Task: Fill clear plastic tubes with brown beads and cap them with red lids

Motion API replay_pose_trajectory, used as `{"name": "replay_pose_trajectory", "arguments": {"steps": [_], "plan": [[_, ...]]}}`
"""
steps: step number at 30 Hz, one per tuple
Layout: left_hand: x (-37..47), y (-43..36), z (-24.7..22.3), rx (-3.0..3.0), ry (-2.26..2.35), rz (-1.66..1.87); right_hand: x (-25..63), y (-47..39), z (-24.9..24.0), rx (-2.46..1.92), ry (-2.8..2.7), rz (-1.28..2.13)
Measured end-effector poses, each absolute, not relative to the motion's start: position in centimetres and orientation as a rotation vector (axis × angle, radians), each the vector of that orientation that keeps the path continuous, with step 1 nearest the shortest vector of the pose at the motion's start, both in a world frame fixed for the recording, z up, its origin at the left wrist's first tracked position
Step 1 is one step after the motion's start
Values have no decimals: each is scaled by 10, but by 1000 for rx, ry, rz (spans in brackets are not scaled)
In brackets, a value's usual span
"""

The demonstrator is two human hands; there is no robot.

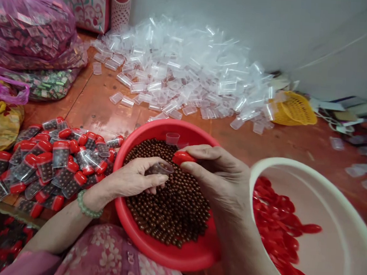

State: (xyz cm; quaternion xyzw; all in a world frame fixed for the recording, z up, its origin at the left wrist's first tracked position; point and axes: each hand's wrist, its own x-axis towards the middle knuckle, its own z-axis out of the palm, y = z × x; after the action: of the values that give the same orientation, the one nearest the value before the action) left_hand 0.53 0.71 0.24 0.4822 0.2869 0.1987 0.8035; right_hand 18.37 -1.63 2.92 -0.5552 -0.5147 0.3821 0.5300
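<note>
My left hand [137,174] holds a clear plastic container [160,168] between thumb and fingers, its open end towards the right; some brown balls show inside it. Just right of it, my right hand [214,168] pinches a red cap [184,157], apart from the container. Both hands are over a red basin [176,253] of brown balls [169,211]. Another clear container [172,138] stands at the basin's far side. On the right, a white tub [323,196] holds many red caps [277,226].
Filled, red-capped containers [61,155] lie heaped at the left. Clear containers [187,75] are piled along the wall, beside a yellow basket [294,109]. Pink bags [31,24] of small packets and a yellow bag [3,130] sit at the far left.
</note>
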Motion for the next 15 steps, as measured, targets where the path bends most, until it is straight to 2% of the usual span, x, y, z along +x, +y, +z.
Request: {"name": "replay_pose_trajectory", "arguments": {"steps": [15], "plan": [[6,9,3,1023,639,431,183,-12,28,-1349,-1472,893]]}}
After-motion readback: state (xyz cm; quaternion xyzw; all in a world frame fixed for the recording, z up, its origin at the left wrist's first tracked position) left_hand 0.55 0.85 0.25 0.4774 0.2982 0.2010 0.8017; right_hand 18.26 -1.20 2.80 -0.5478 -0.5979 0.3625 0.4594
